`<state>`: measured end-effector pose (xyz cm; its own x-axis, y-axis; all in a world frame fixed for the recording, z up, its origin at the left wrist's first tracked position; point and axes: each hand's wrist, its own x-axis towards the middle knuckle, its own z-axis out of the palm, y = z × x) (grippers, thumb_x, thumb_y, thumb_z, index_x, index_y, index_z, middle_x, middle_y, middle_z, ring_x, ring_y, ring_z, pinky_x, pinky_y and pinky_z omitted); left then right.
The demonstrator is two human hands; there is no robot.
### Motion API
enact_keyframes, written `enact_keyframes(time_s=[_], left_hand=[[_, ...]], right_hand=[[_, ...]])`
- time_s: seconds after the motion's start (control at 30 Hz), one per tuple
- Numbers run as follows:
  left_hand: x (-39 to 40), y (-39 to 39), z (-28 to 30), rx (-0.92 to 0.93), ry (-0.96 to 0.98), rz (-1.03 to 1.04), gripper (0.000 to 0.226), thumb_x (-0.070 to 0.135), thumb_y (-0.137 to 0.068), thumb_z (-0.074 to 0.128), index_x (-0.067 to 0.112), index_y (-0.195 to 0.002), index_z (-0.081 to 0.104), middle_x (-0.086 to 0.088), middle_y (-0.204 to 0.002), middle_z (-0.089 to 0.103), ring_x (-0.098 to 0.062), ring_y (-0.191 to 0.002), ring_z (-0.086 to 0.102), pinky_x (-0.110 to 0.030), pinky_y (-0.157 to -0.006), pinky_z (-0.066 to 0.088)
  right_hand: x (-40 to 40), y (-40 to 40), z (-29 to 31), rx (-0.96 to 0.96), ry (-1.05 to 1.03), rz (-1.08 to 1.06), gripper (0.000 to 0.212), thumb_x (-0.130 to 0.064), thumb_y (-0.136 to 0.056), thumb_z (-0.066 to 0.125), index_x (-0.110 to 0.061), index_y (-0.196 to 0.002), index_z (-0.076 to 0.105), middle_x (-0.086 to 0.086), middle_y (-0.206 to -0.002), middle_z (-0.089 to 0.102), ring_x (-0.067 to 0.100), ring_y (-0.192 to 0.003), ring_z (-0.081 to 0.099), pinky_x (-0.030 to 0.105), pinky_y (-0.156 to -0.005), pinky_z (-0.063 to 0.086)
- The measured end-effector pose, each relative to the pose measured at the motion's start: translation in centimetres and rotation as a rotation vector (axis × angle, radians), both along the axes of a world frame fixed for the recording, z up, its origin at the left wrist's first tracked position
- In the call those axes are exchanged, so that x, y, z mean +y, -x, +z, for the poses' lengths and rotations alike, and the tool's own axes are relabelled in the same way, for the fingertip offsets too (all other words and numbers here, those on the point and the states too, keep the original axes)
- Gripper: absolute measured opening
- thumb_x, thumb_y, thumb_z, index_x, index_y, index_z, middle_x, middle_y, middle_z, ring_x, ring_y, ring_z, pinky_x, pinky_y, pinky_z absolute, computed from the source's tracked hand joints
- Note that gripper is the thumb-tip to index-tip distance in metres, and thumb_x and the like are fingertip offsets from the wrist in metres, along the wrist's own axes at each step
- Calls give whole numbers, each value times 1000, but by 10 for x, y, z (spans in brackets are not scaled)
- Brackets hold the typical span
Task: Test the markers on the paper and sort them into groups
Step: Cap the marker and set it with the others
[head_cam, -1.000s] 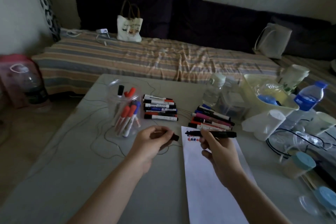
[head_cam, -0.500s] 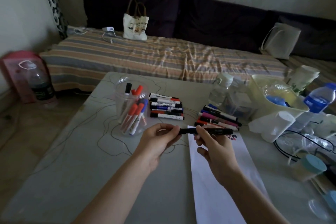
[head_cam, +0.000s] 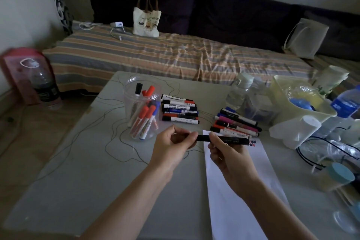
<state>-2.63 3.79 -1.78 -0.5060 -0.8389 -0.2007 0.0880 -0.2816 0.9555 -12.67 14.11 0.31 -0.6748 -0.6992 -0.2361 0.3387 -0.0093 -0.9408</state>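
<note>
Holding the black marker (head_cam: pixel 224 139) level above the near end of the table (head_cam: pixel 81 171), you have both hands on it: your right hand (head_cam: pixel 228 154) is curled round the barrel from below, thumb and fingers clamped on it, while your left hand (head_cam: pixel 173 144) pinches the cap end between thumb and fingertips. That split grip suits pressing the cap home, one hand steadying and the other pushing; whether the cap is fully seated I cannot tell. Under your right hand the paper (head_cam: pixel 233 191) runs as a long strip toward you, with a row of small coloured test marks (head_cam: pixel 253 143) at its far end, just beside the marker's tail, so testing happens close to the piles. Further out, two sorted groups lie side by side but well apart: the pile left of the paper (head_cam: pixel 180 110) is mostly white-barrelled markers, and the pile at the paper's far edge (head_cam: pixel 236 123) is mostly dark and pink ones. The clear jar (head_cam: pixel 142 109), left of both, stands upright with red, blue and black-capped markers in it, likely the untested stock. Beyond the table lies a striped sofa (head_cam: pixel 155 56) with a tote bag (head_cam: pixel 147 21).
</note>
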Motion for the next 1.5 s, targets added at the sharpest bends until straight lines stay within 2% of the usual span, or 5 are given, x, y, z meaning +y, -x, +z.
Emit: enact_keyframes(time_s=[0.17, 0.43, 0.93, 1.07, 1.5], left_hand=[[8, 0, 0, -18, 84, 19, 17, 15, -77, 80, 8, -85, 66, -3, -76, 75, -14, -75, 73, -15, -64, 51], [9, 0, 3, 87, 211, -31, 16, 11, -75, 80, 11, -81, 65, -11, -83, 74, -25, -83, 71, -24, -76, 55], [-15, -9, 27, 380, 47, 178, 17, -4, -82, 69, 7, -93, 62, -11, -90, 74, -18, -83, 69, -27, -74, 57], [-19, -14, 33, 330, 236, 336, 21, 6, -87, 68, 16, -104, 65, -3, -96, 73, -16, -92, 70, -33, -78, 58], [-90, -64, 79, 267, 767, 812, 34, 6, -89, 66, 24, -116, 56, -8, -107, 68, -13, -97, 67, -22, -85, 53]], right_hand=[[2, 0, -4, -89, -7, -4, 20, -19, -82, 70, -1, -88, 64, 3, -62, 57, 9, -54, 49, 18, -51, 44], [6, -5, 7, -262, 56, 9, 16, -15, -80, 68, -6, -90, 60, 5, -65, 52, 8, -53, 46, 15, -43, 38], [8, 6, 12, -56, 8, 114, 33, -25, -80, 64, -1, -104, 67, 9, -75, 65, 13, -64, 56, 24, -58, 46], [-13, -14, 18, 109, -11, 161, 33, -25, -78, 66, -2, -101, 66, 11, -87, 74, 18, -77, 62, 35, -78, 51], [-68, -41, 1, 211, -9, -37, 14, -27, -90, 65, -15, -95, 71, -1, -85, 76, 16, -82, 72, 27, -72, 53]])
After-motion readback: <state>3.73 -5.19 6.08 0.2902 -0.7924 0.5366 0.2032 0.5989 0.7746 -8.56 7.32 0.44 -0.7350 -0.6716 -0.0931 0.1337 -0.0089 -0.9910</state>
